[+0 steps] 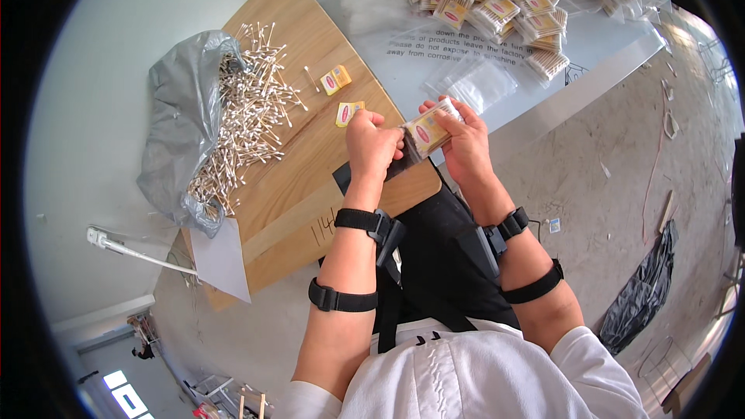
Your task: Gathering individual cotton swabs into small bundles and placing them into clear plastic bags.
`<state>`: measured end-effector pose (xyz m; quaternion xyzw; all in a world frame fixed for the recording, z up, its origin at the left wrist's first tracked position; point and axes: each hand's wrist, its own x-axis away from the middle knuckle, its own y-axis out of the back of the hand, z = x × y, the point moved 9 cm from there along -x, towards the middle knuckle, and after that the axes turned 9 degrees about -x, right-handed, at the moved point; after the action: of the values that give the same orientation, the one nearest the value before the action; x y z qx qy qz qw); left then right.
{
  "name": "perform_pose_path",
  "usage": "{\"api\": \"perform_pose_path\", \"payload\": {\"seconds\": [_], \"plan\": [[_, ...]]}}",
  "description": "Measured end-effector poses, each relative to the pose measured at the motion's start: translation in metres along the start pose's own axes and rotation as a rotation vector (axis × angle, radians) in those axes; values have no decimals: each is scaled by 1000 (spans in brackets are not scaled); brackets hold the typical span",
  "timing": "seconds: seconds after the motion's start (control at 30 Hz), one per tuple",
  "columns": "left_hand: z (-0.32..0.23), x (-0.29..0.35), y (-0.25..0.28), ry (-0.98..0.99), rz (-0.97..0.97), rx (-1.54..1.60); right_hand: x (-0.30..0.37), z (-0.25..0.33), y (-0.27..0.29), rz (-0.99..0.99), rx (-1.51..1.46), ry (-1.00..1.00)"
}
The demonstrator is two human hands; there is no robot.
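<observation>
Over the near edge of the wooden table, a clear plastic bag of cotton swabs (426, 133) with a yellow card in it rests in my right hand (468, 143). My right thumb lies across its top and the fingers curl round it. My left hand (372, 144) is closed, its thumb and fingers pinching the left end of the same bag. Just beyond my left hand lie yellow-and-white cards (347, 112) and a small stack of cards (336, 80), with a single cotton swab (311, 78) beside the stack.
Loose cotton swabs (248, 120) spill from a grey plastic bag (180, 120) across the left of the wooden table (310, 163). Flat clear bags (477, 84) lie on the grey-blue surface beyond my right hand. Many filled swab packets (504, 12) are heaped farther back.
</observation>
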<state>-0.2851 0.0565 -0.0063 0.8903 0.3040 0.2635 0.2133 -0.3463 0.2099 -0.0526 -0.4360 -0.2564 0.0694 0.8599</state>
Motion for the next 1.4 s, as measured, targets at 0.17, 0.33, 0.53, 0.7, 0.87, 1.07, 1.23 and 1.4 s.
{"api": "perform_pose_path", "payload": {"seconds": [0.17, 0.33, 0.53, 0.7, 0.87, 1.07, 1.23, 1.4], "plan": [[-3, -15, -5, 51, 94, -70, -2, -1, 2, 10, 15, -23], [-49, -13, -21, -423, -132, -752, -4, -3, -10, 122, 31, -58], [-6, -2, -15, -37, 98, -162, 2, -6, 2, -83, -119, -52], [-8, 21, -10, -191, -37, -331, -2, -25, 6, -30, -280, -26], [-3, 20, -13, -162, -10, -364, -1, -25, 7, -86, -295, -27], [-28, 31, -14, -556, -226, -592, 3, -24, 4, -150, -271, -8], [6, 22, -15, -266, -59, -307, 3, -26, 0, -94, -285, -14], [14, 22, -14, -157, 13, -162, 4, -25, 0, -163, -210, 5]]}}
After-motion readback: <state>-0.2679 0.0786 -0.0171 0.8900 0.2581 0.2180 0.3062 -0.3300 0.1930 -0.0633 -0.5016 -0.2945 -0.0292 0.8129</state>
